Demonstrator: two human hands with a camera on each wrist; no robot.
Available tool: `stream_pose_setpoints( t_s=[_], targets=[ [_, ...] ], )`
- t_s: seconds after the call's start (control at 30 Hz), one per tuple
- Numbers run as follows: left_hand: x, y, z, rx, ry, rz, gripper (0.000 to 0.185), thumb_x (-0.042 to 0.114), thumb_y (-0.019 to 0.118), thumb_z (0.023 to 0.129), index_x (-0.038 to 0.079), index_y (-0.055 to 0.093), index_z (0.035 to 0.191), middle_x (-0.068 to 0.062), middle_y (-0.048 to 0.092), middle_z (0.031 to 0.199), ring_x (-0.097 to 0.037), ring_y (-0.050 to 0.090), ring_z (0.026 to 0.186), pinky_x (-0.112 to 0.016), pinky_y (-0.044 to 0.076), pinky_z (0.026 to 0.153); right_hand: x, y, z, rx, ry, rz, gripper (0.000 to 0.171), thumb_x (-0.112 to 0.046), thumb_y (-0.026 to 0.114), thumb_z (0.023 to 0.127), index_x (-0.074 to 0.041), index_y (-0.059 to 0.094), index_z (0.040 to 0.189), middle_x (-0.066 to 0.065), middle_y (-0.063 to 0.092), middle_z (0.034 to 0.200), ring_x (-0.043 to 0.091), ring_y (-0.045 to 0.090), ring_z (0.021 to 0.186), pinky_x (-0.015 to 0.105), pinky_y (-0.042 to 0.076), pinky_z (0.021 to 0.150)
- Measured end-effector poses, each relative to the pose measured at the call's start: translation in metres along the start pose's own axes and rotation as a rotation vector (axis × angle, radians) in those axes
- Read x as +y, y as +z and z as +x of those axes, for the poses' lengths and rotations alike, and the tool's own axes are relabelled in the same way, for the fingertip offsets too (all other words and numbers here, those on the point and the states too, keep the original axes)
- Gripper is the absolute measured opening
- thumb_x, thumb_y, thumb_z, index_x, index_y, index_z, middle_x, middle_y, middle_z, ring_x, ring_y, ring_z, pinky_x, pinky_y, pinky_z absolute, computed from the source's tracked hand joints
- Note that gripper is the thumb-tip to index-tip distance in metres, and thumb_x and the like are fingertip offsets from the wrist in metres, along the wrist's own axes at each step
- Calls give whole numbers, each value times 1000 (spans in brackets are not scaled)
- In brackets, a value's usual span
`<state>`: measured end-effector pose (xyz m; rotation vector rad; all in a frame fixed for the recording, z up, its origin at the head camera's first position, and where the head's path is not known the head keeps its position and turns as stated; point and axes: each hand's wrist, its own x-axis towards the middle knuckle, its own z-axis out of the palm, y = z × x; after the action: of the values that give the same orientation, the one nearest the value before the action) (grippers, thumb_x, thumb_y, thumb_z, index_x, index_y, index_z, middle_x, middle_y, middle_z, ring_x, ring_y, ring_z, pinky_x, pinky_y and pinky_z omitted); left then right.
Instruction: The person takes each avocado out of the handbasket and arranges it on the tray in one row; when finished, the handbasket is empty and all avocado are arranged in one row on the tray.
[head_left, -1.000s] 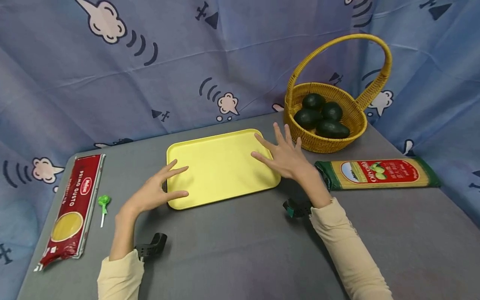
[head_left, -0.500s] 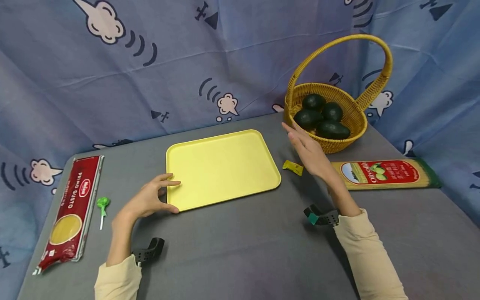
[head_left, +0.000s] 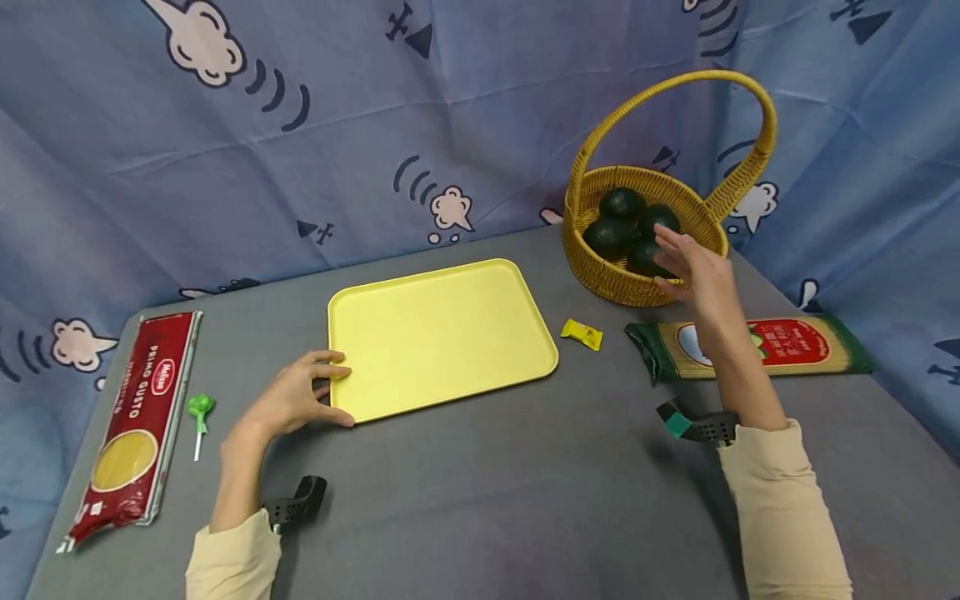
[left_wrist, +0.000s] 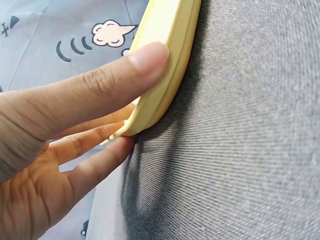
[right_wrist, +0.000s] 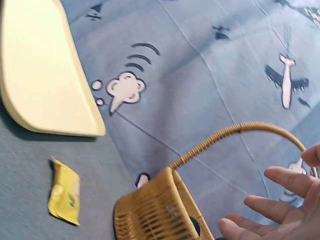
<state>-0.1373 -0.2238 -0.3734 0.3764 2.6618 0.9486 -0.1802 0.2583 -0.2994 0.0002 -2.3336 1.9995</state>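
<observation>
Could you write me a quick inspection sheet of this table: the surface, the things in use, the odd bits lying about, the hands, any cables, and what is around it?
Surface: grey cloth-covered table.
Things in use: flat yellow plastic tray; woven yellow wicker basket holding dark green avocados.
Clutter: red spaghetti packet, green lollipop, small yellow wrapped sweet, green spaghetti packet.
Hands: left hand grips the tray's near left corner, thumb on the rim; right hand hovers open at the basket's rim, holding nothing.
Cables: nothing seen.
Surroundings: blue cloth backdrop printed with clouds and planes.
</observation>
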Motion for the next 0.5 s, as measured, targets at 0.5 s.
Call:
stream_pose_setpoints(
  t_s=[0.5],
  targets=[
    [-8, 0, 2, 9, -21, -39, 76, 21, 88, 68, -7, 56, 130, -23, 37, 144, -40, 56, 116, -45, 53, 96, 13, -51, 43, 91, 322, 220, 67, -49, 52, 95, -21, 32, 152, 2, 34, 147, 10, 54, 94, 16, 59, 72]
  ],
)
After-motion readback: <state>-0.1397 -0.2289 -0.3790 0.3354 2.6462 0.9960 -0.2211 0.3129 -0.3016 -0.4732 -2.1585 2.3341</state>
